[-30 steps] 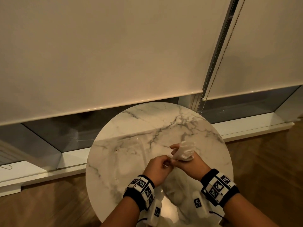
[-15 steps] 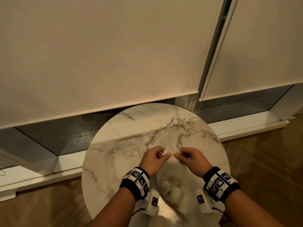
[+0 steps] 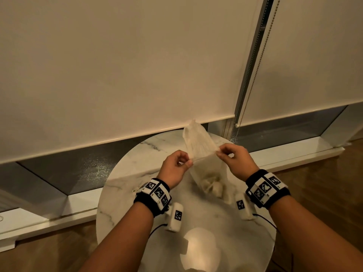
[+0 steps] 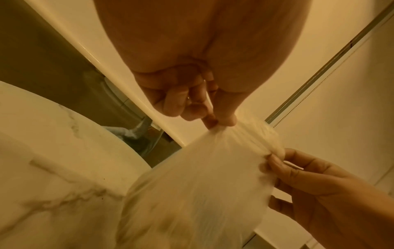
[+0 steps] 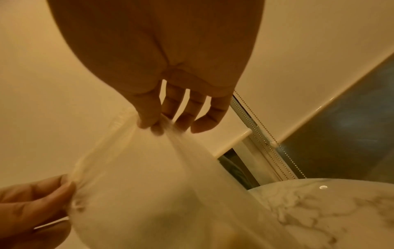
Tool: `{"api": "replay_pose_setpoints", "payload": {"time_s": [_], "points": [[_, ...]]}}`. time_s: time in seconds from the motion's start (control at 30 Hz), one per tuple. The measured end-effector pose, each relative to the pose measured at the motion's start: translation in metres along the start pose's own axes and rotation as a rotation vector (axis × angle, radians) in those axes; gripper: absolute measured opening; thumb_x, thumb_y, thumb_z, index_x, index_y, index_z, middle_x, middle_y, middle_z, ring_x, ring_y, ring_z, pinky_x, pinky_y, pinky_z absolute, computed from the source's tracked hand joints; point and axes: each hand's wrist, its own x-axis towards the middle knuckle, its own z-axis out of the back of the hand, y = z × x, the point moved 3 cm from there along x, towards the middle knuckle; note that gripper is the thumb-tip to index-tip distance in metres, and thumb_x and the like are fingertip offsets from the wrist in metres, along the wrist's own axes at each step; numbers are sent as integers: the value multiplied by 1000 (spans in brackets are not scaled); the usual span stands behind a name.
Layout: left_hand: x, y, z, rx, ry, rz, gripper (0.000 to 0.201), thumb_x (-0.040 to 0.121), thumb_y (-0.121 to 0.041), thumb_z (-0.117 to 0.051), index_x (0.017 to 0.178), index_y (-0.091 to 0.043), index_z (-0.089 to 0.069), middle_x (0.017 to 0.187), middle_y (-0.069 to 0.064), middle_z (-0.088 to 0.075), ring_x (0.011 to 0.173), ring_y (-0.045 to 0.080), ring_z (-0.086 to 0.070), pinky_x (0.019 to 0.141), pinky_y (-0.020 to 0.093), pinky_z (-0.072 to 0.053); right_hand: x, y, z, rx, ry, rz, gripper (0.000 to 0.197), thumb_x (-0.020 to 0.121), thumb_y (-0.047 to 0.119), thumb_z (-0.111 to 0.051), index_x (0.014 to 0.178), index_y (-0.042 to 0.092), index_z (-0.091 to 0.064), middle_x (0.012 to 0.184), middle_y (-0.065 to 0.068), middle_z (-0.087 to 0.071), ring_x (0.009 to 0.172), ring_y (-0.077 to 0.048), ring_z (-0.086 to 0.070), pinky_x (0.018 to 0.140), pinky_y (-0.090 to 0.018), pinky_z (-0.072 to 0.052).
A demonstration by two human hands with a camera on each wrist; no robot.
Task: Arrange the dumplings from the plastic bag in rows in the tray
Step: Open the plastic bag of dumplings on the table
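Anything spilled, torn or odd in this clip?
Nothing spilled or torn. Both hands, left hand and right hand, pinch the thin translucent plastic bag above the round white marble table, pale dumplings still inside. No tray is visible.

Round marble table; cream roller blinds, dark window; wood floor

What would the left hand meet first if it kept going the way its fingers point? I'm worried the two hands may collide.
Probably the right hand: the left hand pinches the plastic bag facing it, with only stretched film between. Depth is uncertain.
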Motion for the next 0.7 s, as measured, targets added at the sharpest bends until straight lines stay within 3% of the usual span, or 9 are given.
{"api": "replay_pose_setpoints", "payload": {"time_s": [0.1, 0.13, 0.23, 0.3, 0.4, 0.47, 0.57, 0.7], "points": [[-10, 1, -8, -33, 59, 51, 17, 88, -13, -74, 102, -14, -66, 87, 1, -66, 71, 10, -58, 71, 23, -51, -9, -4, -8, -20, 11, -6, 5, 93, 15, -66, 89, 17, -70, 85, 7, -67, 83, -8, -60, 78, -23, -49], [-16, 6, -12, -39, 87, 82, 21, 87, -14, -75, 105, -12, -67, 89, 2, -68, 72, 10, -61, 71, 23, -53, -15, -10, -13, -33, 39, -23, 6, 93, 15, -65, 91, 18, -70, 88, 9, -66, 85, -6, -59, 81, -23, -49], [-35, 28, -26, -7, 189, 145, 19, 83, -22, -79, 100, -15, -73, 96, 4, -76, 90, 18, -71, 85, 37, -57, -38, -35, -33, -140, 131, -61, 14, 91, 13, -67, 97, 26, -68, 98, 8, -64, 93, -6, -56, 90, -32, -48], [-50, 37, -35, -30, 228, 190, 21, 80, -24, -80, 100, -19, -76, 98, 0, -77, 96, 16, -72, 90, 41, -57, -57, -47, -46, -169, 165, -83, 27, 83, 24, -72, 104, 37, -63, 108, 8, -60, 100, -10, -53, 95, -34, -47], [-66, 39, -41, -24, 228, 196, 24, 77, -32, -78, 99, -24, -76, 94, -3, -77, 92, 14, -72, 85, 41, -59, -87, -42, -61, -28, 202, -127, 57, 73, 32, -79, 121, 45, -50, 115, 12, -45, 100, 0, -50, 86, -16, -45], [-72, 36, -43, -27, 243, 179, 18, 75, -27, -74, 92, -19, -75, 83, -3, -75, 79, 13, -71, 71, 37, -58, -97, -35, -69, 27, 211, -94, 64, 74, 32, -80, 127, 45, -47, 113, 14, -43, 93, -3, -53, 74, -13, -45], [-79, 25, -39, -65, 266, 170, 15, 80, -11, -65, 89, -16, -76, 74, -8, -72, 69, 5, -64, 60, 21, -48, -101, -25, -75, 92, 203, -9, 48, 79, 30, -79, 121, 39, -56, 109, 20, -55, 93, -7, -57, 69, -12, -44], [-85, 15, -24, -154, 300, 161, 23, 81, -25, -63, 97, -17, -77, 90, 4, -76, 82, 17, -70, 66, 26, -49, -100, -12, -70, 126, 177, 25, 19, 86, 27, -74, 104, 34, -70, 96, 14, -66, 87, -8, -61, 69, -15, -47]]}}
